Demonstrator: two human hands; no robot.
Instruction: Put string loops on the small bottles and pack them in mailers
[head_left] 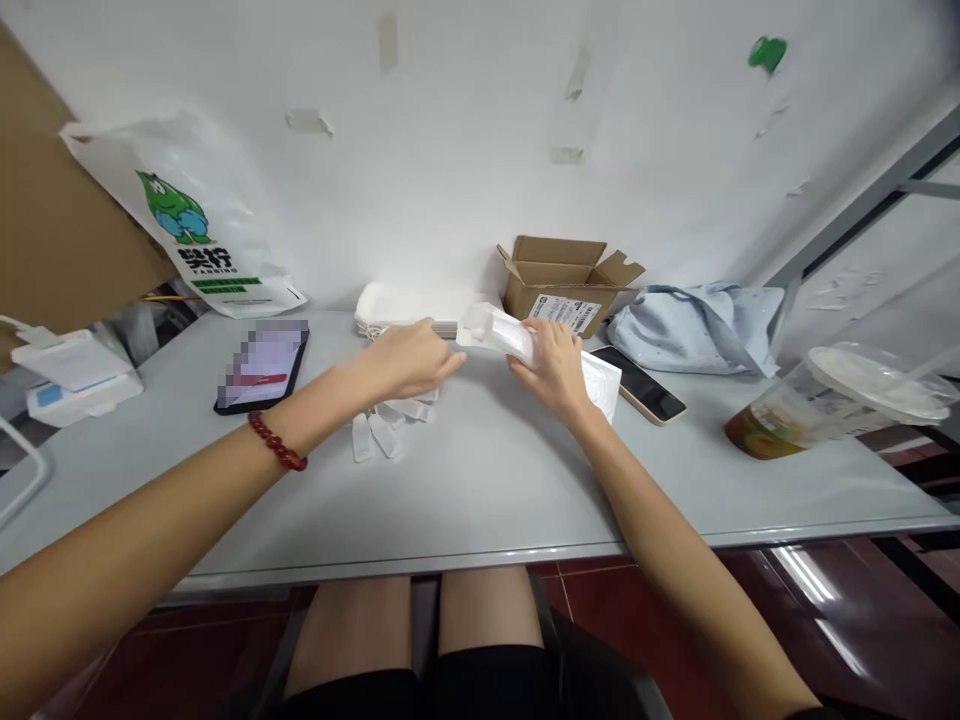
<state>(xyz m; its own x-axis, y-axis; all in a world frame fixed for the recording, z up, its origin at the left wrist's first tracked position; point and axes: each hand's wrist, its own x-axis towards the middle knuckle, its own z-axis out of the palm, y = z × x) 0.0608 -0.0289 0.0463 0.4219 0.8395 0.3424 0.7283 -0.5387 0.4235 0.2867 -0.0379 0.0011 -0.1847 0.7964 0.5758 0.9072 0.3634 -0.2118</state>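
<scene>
My right hand (553,362) is closed around a white, partly see-through packet (499,332), whose end points left towards my other hand. A flat white packet or sheet (601,385) lies beneath and beside the right wrist. My left hand (412,358), with a dark red bead bracelet on its wrist, is above the table with its fingers curled together; whatever they may hold is hidden. Just below it lie several small white tags (382,432). Behind the left hand is a stack of flat white pieces (409,300) with strings at its left end.
An open cardboard box (555,285) stands against the wall. On the right are a dark phone (641,385), a light blue cloth bag (694,325) and a drink cup (810,405). Leftward are a lit phone (262,365), a printed plastic bag (187,220) and white boxes (82,380).
</scene>
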